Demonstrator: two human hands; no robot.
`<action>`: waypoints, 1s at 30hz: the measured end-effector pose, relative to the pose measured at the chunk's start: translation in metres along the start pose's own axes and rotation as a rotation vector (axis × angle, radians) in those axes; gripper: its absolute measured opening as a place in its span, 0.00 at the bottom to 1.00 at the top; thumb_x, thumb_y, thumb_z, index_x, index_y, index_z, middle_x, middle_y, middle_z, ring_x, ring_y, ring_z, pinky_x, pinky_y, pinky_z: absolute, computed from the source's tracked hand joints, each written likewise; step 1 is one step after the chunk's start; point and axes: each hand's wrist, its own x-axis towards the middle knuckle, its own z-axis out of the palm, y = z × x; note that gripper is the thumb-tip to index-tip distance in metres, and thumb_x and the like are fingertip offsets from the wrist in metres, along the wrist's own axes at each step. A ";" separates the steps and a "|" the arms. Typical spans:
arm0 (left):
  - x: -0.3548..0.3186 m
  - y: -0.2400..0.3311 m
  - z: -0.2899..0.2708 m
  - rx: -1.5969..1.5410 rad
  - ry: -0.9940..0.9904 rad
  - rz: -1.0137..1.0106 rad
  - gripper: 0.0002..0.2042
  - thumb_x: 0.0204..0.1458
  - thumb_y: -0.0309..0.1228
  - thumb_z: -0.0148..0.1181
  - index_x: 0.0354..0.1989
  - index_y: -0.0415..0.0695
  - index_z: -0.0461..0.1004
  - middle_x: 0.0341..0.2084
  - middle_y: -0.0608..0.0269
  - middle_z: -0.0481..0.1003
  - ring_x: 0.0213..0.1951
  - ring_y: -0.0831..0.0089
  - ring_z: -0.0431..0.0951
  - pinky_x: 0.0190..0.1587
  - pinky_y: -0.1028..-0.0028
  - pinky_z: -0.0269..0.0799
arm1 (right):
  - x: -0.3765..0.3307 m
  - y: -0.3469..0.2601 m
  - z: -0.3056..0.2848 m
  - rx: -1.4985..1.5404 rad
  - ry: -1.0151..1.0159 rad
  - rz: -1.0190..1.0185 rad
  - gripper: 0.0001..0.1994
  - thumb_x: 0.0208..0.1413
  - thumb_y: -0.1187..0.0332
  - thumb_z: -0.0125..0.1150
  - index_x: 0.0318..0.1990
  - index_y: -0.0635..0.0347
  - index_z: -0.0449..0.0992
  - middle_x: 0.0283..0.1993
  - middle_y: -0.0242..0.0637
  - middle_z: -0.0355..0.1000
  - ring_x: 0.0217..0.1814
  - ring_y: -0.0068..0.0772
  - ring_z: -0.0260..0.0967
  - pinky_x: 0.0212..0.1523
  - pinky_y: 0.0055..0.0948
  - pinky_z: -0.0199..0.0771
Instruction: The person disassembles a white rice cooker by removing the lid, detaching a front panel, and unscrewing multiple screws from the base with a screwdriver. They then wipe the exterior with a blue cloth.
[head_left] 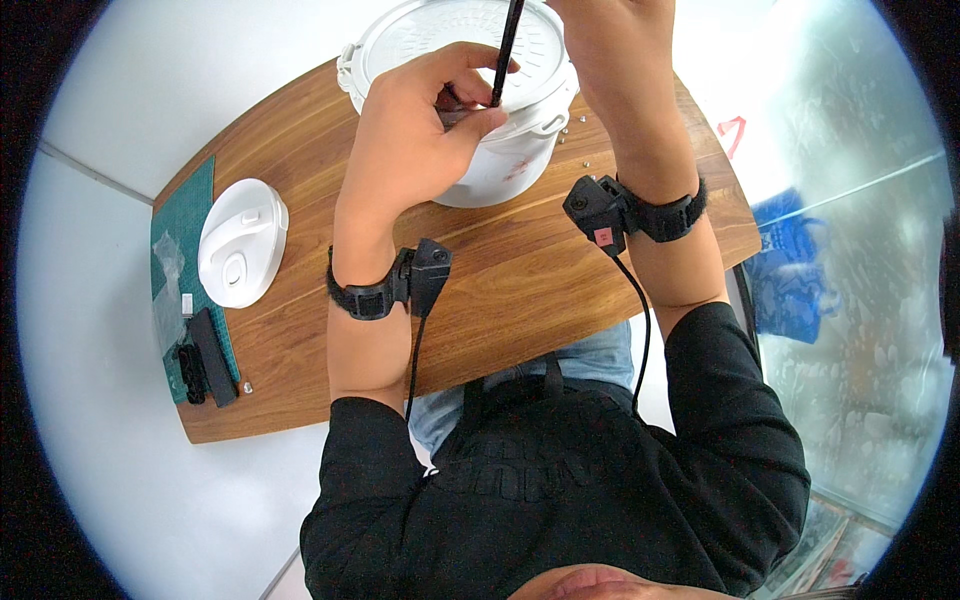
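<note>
A white round appliance body [500, 172], tub-shaped with side lugs, stands at the far side of the wooden table. Its round top face [432, 32] carries rings of small slots. Over its near edge, my left hand [415, 125] is closed, thumb and forefinger at the lower end of a thin black rod [508, 45]. The rod slants upward and leaves the picture at the top, so its kind does not show. My right hand [615, 30] is raised just right of the rod. Its fingers are cut off by the upper edge, and what they hold is hidden.
On the left lie a white oval lid [243, 243] with a handle and a green cutting mat [185, 205] bearing clear plastic [168, 275] and a black bar [212, 355]. Small screws [586, 164] lie right of the body. Cabled black devices [430, 275] sit on both wrists.
</note>
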 end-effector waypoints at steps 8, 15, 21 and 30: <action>0.000 0.004 0.004 0.027 0.047 -0.017 0.14 0.47 0.21 0.73 0.44 0.44 0.83 0.25 0.62 0.79 0.27 0.73 0.79 0.34 0.75 0.75 | -0.006 -0.010 0.012 0.177 0.131 -0.049 0.30 0.61 0.68 0.70 0.64 0.76 0.64 0.39 0.38 0.77 0.39 0.22 0.76 0.36 0.21 0.79; 0.001 0.008 0.005 0.151 0.036 0.026 0.09 0.49 0.25 0.72 0.39 0.41 0.84 0.29 0.59 0.80 0.30 0.67 0.82 0.35 0.72 0.77 | -0.001 0.000 -0.001 0.078 0.067 0.000 0.28 0.61 0.70 0.70 0.63 0.74 0.65 0.40 0.41 0.79 0.40 0.24 0.77 0.38 0.23 0.79; 0.001 0.010 0.006 0.165 0.063 0.033 0.08 0.49 0.25 0.73 0.38 0.42 0.85 0.29 0.58 0.81 0.30 0.66 0.82 0.34 0.71 0.77 | -0.004 -0.013 0.002 0.156 0.080 0.007 0.24 0.61 0.71 0.69 0.61 0.69 0.68 0.41 0.41 0.80 0.42 0.24 0.78 0.38 0.22 0.79; -0.001 0.010 0.005 0.178 0.208 0.091 0.10 0.50 0.23 0.71 0.41 0.44 0.85 0.26 0.62 0.79 0.28 0.75 0.76 0.33 0.76 0.72 | -0.005 -0.021 -0.001 0.229 0.183 -0.054 0.18 0.64 0.71 0.65 0.58 0.66 0.71 0.42 0.43 0.80 0.44 0.27 0.79 0.40 0.23 0.81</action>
